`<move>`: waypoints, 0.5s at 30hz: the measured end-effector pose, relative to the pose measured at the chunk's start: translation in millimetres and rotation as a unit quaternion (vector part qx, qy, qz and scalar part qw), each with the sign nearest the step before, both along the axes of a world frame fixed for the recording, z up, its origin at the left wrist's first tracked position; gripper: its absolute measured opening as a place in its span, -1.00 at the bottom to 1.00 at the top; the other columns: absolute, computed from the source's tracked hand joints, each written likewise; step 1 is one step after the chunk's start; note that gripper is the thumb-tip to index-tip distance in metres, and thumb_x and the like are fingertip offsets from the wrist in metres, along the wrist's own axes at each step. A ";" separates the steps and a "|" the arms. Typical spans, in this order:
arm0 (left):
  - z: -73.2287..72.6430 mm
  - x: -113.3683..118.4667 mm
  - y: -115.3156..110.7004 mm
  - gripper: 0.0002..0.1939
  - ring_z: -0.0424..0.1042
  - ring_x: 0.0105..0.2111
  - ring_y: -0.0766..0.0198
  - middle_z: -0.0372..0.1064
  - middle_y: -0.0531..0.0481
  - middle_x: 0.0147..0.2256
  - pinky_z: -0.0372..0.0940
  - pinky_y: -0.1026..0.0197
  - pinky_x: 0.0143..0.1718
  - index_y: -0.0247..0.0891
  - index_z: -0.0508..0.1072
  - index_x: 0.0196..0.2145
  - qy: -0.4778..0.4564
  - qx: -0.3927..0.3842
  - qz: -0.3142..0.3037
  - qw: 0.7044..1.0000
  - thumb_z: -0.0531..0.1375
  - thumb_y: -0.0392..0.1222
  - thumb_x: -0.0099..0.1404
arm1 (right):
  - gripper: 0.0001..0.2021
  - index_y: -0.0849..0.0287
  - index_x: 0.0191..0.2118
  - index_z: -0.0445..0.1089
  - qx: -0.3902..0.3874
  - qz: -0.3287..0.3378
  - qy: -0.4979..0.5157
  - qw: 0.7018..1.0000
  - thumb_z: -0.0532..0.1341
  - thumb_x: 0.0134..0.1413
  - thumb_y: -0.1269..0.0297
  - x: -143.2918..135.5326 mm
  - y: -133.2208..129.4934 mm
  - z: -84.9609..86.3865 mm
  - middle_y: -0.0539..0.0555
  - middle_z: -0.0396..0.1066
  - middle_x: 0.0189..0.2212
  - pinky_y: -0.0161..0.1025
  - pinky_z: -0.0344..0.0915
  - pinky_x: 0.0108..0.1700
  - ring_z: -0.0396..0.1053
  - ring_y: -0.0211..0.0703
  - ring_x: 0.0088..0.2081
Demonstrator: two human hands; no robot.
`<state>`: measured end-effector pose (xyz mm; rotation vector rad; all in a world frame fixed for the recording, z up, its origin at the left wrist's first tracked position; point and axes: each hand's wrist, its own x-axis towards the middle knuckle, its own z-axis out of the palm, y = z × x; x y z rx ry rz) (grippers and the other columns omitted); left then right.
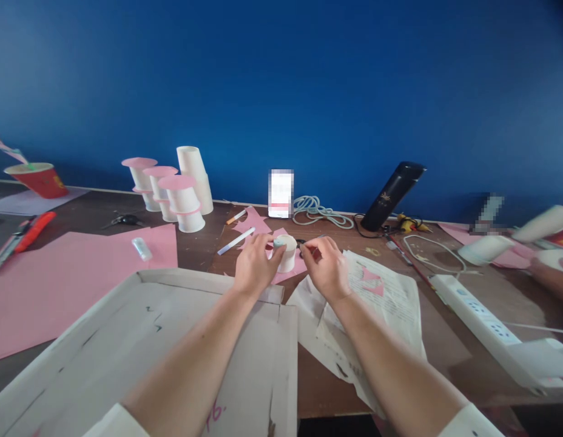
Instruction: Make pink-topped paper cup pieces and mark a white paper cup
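Note:
A small white paper cup (288, 258) stands over pink paper in the middle of the table. My left hand (258, 261) is closed at the cup's left side, thumb and fingers at its upper rim, where a bluish-green patch shows. Just right of the cup, my right hand (327, 264) is pinched, its fingertips close to a small dark thing. What those fingertips hold, if anything, is too small to tell. Pink paper scraps (253, 223) and a white-and-blue pen (236, 241) lie near my left hand. Under my right forearm are crumpled printed sheets (395, 291).
Cups with pink discs (184, 203) and a white cup stack (195, 179) stand back left. A phone (280, 194), coiled cable (322, 212) and black bottle (391, 197) line the wall. A cardboard lid (172, 358) lies front left, a power strip (482, 321) right. Another person's hand (552, 276) holds a cup.

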<state>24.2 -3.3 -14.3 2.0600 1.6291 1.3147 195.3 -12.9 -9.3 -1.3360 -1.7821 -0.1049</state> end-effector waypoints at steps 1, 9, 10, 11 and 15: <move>-0.3 -0.1 0.0 -0.82 0.44 -0.27 0.17 0.45 -0.07 -0.23 0.29 0.14 -0.32 -0.20 0.40 -0.27 0.000 0.002 0.000 1.000 0.17 -0.05 0.25 | -0.84 0.11 -0.34 0.38 0.000 -0.002 0.016 1.000 0.13 0.18 0.19 1.1 0.8 0.2 0.04 0.40 -0.38 -0.26 0.22 -0.28 0.33 -0.21 -0.39; -4.0 -1.0 1.4 -0.75 0.44 -0.32 0.19 0.44 -0.07 -0.27 0.29 0.18 -0.38 -0.21 0.40 -0.26 0.002 0.039 -0.003 0.999 0.15 0.03 0.25 | -0.82 0.09 -0.34 0.42 -0.013 0.000 0.028 1.000 0.15 0.16 0.15 3.9 13.3 -1.1 0.03 0.43 -0.35 -0.25 0.23 -0.28 0.35 -0.20 -0.38; -4.2 -1.1 1.6 -0.75 0.44 -0.32 0.19 0.44 -0.07 -0.27 0.29 0.18 -0.39 -0.21 0.40 -0.26 0.001 0.043 -0.004 0.999 0.15 0.03 0.25 | -0.83 0.09 -0.34 0.42 -0.012 0.001 0.025 1.000 0.15 0.16 0.16 3.3 15.0 -1.6 0.02 0.43 -0.35 -0.25 0.22 -0.27 0.36 -0.19 -0.37; -4.2 -1.2 1.7 -0.74 0.44 -0.32 0.19 0.44 -0.08 -0.27 0.29 0.18 -0.38 -0.21 0.40 -0.26 0.001 0.046 -0.006 0.999 0.15 0.03 0.26 | -0.84 0.08 -0.34 0.43 -0.011 0.002 0.023 1.000 0.16 0.16 0.17 2.7 16.6 -2.2 0.02 0.44 -0.35 -0.25 0.22 -0.26 0.36 -0.19 -0.35; -3.8 -1.4 1.4 -0.73 0.43 -0.31 0.19 0.44 -0.09 -0.25 0.29 0.16 -0.35 -0.22 0.39 -0.25 0.005 0.042 -0.010 0.999 0.14 0.04 0.27 | -0.84 0.07 -0.35 0.43 -0.012 0.014 0.017 1.000 0.16 0.16 0.17 1.3 21.0 -3.3 0.02 0.46 -0.35 -0.24 0.22 -0.23 0.38 -0.16 -0.31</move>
